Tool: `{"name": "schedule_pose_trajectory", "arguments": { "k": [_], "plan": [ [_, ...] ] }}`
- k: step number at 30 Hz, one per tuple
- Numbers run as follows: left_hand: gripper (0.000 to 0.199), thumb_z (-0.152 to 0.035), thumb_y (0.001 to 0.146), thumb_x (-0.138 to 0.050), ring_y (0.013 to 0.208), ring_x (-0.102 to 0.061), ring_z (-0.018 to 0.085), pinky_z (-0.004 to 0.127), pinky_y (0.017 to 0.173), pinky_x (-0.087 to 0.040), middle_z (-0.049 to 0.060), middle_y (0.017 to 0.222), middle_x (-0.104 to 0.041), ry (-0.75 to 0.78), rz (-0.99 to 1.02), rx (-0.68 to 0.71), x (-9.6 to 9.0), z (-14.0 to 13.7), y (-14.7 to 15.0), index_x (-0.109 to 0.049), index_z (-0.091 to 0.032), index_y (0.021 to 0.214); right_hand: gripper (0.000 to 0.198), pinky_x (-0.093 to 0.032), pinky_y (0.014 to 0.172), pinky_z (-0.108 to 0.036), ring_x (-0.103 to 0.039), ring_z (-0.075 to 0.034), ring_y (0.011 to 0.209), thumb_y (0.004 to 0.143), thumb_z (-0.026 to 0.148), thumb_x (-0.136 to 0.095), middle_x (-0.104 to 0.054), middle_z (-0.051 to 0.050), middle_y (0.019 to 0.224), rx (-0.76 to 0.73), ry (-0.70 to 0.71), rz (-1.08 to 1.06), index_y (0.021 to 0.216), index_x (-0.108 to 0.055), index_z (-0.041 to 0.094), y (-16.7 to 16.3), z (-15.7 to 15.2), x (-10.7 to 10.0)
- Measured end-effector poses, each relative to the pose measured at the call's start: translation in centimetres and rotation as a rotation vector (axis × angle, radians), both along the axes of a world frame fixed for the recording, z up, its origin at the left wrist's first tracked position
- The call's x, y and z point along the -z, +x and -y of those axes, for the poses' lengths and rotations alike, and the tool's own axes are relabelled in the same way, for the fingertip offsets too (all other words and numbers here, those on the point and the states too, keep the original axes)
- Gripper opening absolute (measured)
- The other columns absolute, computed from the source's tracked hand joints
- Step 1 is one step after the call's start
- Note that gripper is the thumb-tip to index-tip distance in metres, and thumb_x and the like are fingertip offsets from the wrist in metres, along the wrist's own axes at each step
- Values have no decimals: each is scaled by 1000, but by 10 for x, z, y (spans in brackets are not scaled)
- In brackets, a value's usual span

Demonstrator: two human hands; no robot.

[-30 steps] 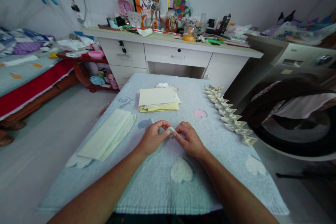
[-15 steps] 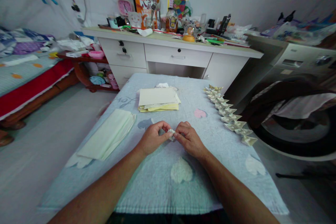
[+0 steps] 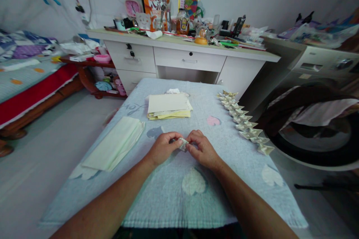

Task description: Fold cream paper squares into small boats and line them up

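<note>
A small folded piece of paper (image 3: 183,144) with printed marks is held over the middle of the cloth-covered table (image 3: 168,198). My left hand (image 3: 165,147) pinches its left side between thumb and fingers. On its right side, the thumb and fingers of my right hand (image 3: 202,148) close on the paper. Beyond the hands lies a stack of cream and yellow paper sheets (image 3: 168,103). To the left rests a pile of pale green folded paper (image 3: 114,143). Several folded paper boats (image 3: 244,118) stand in a slanting row along the right side.
A white desk (image 3: 190,58) crowded with a jar (image 3: 183,21), an orange snack bag (image 3: 156,2) and other items stands behind the table. At the right is a washing machine (image 3: 314,63) with cloth hanging from its door. A bed (image 3: 33,78) is at the left.
My fingers have shifted slightly on the folded paper, and more of its printed face shows between them. The stacks and the row of boats have not moved.
</note>
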State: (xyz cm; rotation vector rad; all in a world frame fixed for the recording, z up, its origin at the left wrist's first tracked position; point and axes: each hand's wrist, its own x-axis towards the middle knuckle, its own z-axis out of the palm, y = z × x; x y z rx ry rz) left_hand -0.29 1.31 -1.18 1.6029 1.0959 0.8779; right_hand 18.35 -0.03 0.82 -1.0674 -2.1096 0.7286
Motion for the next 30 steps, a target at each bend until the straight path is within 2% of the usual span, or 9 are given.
{"name": "schedule_pose_trajectory", "arguments": {
  "k": [8, 18, 23, 30],
  "plan": [
    [19, -30, 79, -58, 72, -58, 15, 25, 68, -45, 2, 75, -66, 0, 3, -7, -1, 1, 1, -69, -15, 83, 22, -36, 80, -31, -50, -16, 80, 91, 29, -48, -56, -1, 76, -2, 12, -23, 74, -58, 19, 1, -1, 6],
    [18, -29, 79, -59, 76, -61, 17, 27, 73, -46, 4, 78, -69, 128, -91, -30, -4, 2, 0, -71, -15, 82, 27, -33, 73, -30, -47, -16, 74, 89, 28, -51, -52, 0, 69, 80, -7, -71, 64, -55, 19, -4, -3, 14],
    [17, -27, 78, -58, 75, -61, 16, 26, 73, -46, 3, 77, -69, 117, -61, -82, -5, 4, 4, -70, -15, 82, 22, -34, 74, -30, -48, -16, 76, 87, 33, -56, -54, 0, 72, 96, -15, -84, 69, -56, 19, -6, -3, 16],
    [16, -26, 78, -58, 70, -58, 15, 25, 68, -44, 2, 73, -67, 71, -63, 1, -6, 4, 4, -70, -15, 81, 25, -33, 72, -30, -47, -15, 72, 86, 30, -56, -51, 0, 68, 71, -19, -99, 65, -53, 18, -5, -4, 15]
  ]
}}
